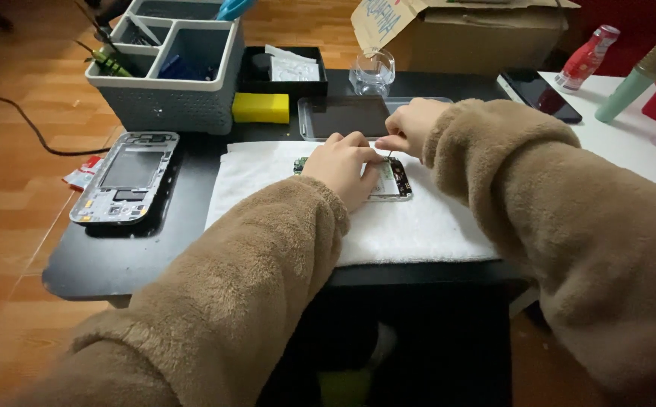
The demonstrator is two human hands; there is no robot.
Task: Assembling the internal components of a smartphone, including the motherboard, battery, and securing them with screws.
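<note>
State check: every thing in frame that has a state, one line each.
left hand: pressed down on the opened phone
right hand: pinching a thin tool, tip on the phone
opened phone: back off, circuit board exposed, flat on white cloth
phone frame: detached, lying flat
cardboard box: flap open
dark phone: screen off

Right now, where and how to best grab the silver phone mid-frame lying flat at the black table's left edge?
Pinch the silver phone mid-frame across its long side rails, coming from above. It lies flat on the black table, its thin centre is cut out, and both long edges look free.
</note>
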